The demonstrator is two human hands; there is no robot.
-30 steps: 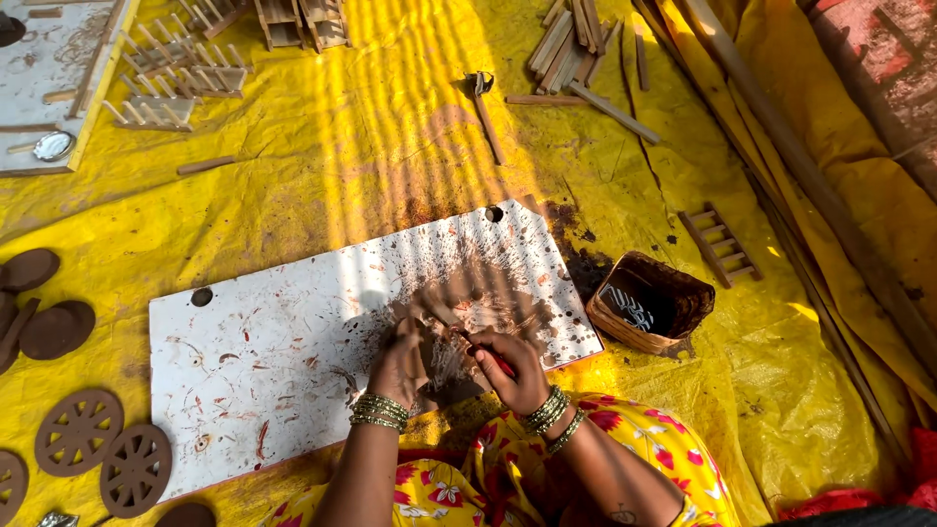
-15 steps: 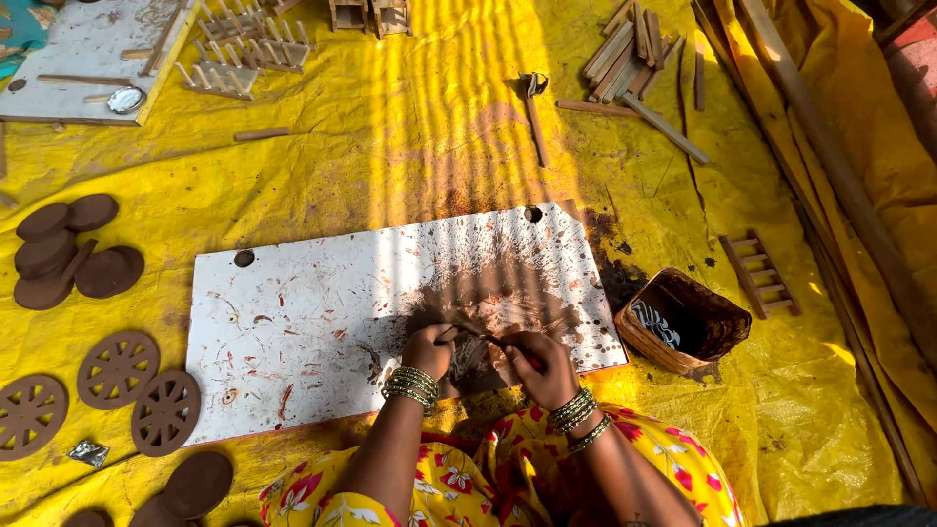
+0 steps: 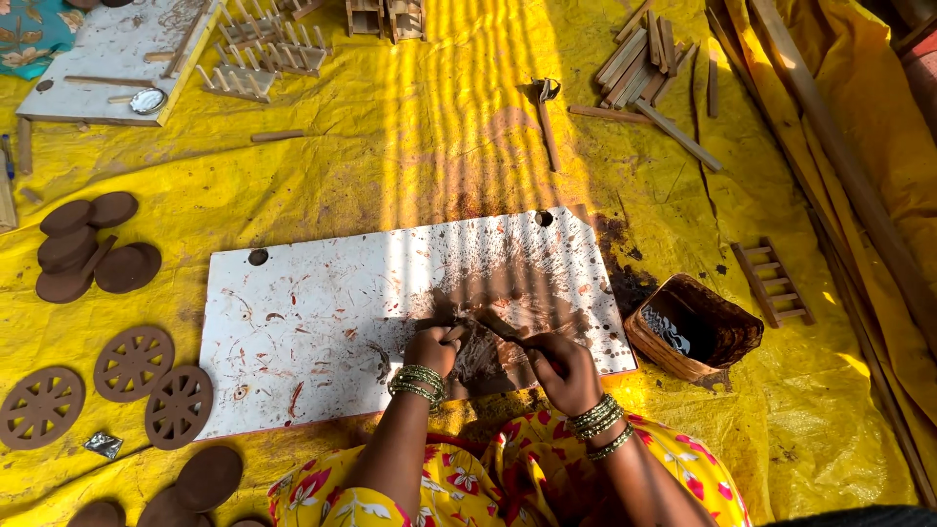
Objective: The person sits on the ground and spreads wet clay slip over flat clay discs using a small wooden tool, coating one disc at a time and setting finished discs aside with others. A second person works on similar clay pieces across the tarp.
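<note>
Brown clay [image 3: 483,356] lies flat on the white board [image 3: 312,322], near its front edge. The left hand [image 3: 429,349] presses down on the piece with bent fingers. The right hand [image 3: 558,366] grips a thin tool [image 3: 506,336], its tip on the clay. 3 spoked wheels [image 3: 132,363] sit left.

Bright daylight enters from 12 o'clock, casting striped bands of sun and shadow across the yellow sheet [image 3: 429,137] and the white board [image 3: 390,312]. Focus is sharp throughout. The 5 o'clock corner is dark. Straight edges bow slightly near the frame borders.
</note>
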